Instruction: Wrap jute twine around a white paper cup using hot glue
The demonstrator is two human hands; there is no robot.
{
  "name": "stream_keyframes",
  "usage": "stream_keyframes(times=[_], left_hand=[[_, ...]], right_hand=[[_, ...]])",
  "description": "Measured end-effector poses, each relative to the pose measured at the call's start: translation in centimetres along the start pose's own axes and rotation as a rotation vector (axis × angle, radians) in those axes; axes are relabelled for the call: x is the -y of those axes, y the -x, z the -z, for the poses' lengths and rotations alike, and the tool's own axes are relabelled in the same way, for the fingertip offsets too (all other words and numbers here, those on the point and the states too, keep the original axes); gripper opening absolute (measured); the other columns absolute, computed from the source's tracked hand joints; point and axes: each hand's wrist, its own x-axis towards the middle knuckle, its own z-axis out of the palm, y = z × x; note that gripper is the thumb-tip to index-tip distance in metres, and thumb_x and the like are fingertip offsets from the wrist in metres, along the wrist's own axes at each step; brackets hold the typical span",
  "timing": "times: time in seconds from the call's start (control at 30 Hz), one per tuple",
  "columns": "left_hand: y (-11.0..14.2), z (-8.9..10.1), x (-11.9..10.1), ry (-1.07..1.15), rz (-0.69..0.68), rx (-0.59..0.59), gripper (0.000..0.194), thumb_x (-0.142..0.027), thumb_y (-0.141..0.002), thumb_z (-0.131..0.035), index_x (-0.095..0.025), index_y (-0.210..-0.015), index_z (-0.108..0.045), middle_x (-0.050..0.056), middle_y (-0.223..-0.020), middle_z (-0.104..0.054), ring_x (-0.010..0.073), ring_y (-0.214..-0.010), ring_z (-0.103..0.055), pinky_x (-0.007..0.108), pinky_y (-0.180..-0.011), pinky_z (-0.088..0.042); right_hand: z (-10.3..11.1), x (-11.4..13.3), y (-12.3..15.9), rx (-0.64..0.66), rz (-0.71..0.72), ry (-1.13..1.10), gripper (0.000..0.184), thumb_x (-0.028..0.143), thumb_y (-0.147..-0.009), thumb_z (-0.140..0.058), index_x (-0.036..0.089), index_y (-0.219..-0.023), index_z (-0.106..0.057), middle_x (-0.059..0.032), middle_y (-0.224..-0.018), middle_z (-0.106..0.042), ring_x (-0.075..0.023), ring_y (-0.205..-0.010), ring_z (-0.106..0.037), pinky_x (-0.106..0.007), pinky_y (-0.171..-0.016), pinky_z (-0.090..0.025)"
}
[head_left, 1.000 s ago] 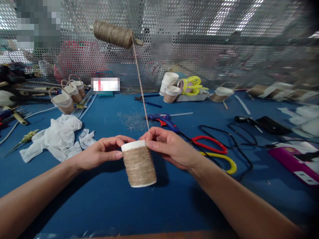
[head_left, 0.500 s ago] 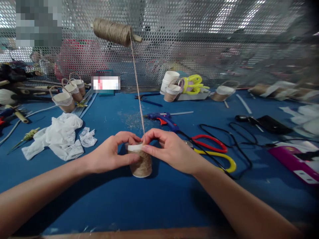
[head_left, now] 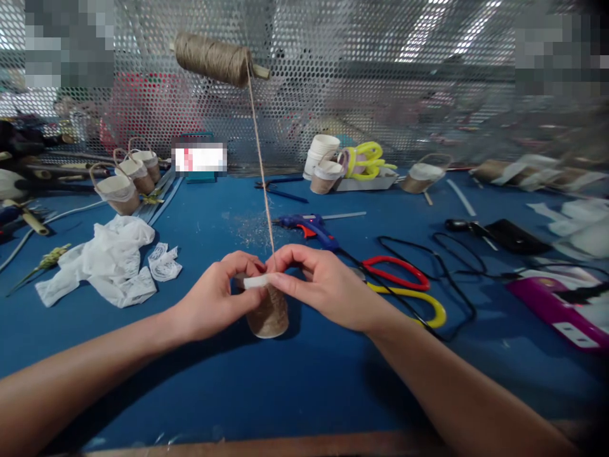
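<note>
A small paper cup (head_left: 269, 316), wrapped in brown twine below a bare white band, is held at the middle of the blue table. My left hand (head_left: 223, 289) is closed on its left side, the thumb across the front and the fingers behind. On the right, my right hand (head_left: 311, 279) pinches the cup's upper edge where the twine meets it. A taut twine strand (head_left: 263, 171) runs from there up to the twine spool (head_left: 212, 60) on a stick at the mesh. My right fingertips partly hide the strand's end.
Beyond my hands lies a blue glue gun (head_left: 309, 228). Red-and-yellow-handled scissors (head_left: 404, 297) and a black cable are to the right. White lace (head_left: 111, 263) is heaped at left. Several handled cups (head_left: 121, 193) stand behind it; stacked white cups (head_left: 321, 152) stand at the back.
My left thumb has moved up the cup towards the white band. The cup is turned or tilted slightly, and the whole view has shifted a little.
</note>
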Motion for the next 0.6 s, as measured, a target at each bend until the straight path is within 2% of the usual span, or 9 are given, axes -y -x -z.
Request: stream_keyframes(times=[0.13, 0.4, 0.6], left_hand=[[0.19, -0.01, 0.31, 0.024, -0.006, -0.036, 0.008, -0.019, -0.073, -0.054, -0.017, -0.069, -0.048, 0.008, -0.096, -0.056, 0.0226, -0.098, -0.05, 0.037, -0.087, -0.037], [0.39, -0.38, 0.36, 0.076, 0.026, -0.039, 0.012, -0.019, -0.072, -0.058, -0.017, -0.07, -0.046, 0.008, -0.098, -0.057, 0.0194, -0.09, -0.052, 0.034, -0.082, -0.04], [0.22, -0.45, 0.22, 0.095, 0.028, -0.038, 0.012, -0.023, -0.076, -0.052, -0.017, -0.068, -0.045, 0.007, -0.093, -0.055, 0.0189, -0.087, -0.052, 0.033, -0.078, -0.04]], right_hand=[[-0.07, -0.11, -0.1, 0.005, 0.017, -0.024, 0.012, 0.028, -0.08, -0.054, 0.019, -0.073, -0.053, -0.004, -0.086, -0.059, -0.0161, -0.081, -0.056, -0.03, -0.074, -0.045], [-0.18, -0.63, -0.15, 0.006, 0.004, -0.024, 0.009, 0.026, -0.079, -0.056, 0.02, -0.073, -0.052, -0.0027, -0.084, -0.059, -0.0164, -0.082, -0.056, -0.031, -0.074, -0.046], [-0.35, -0.56, -0.06, -0.006, 0.008, -0.055, 0.009, 0.025, -0.078, -0.056, 0.02, -0.072, -0.051, -0.0025, -0.082, -0.058, -0.0163, -0.082, -0.056, -0.031, -0.076, -0.046]])
